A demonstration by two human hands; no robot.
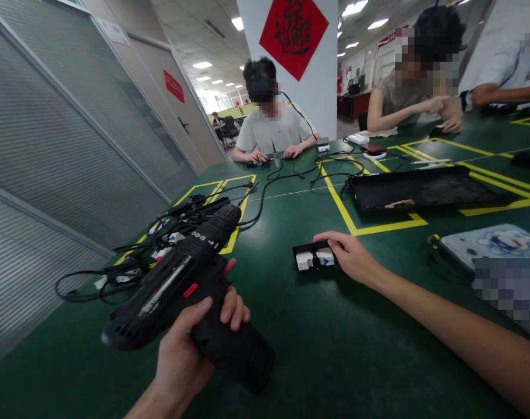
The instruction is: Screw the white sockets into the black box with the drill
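My left hand [190, 337] is wrapped round the grip of a black cordless drill [173, 273]. The drill has a red button on its side, and its thin bit points up and away, to the right. Over the green table, my right hand [346, 250] pinches the right end of a small black rectangular case [316, 256]. White pieces and a bit of blue show inside that case; I cannot tell what they are. A clear gap lies between the drill and the case.
Tangled black cables and parts [177, 233] lie on the left side of the green table [282, 221]. A black tray [426, 189] rests at the right, beyond a pale blue printed case [496, 244]. Yellow tape marks the tabletop. Several people sit across the table.
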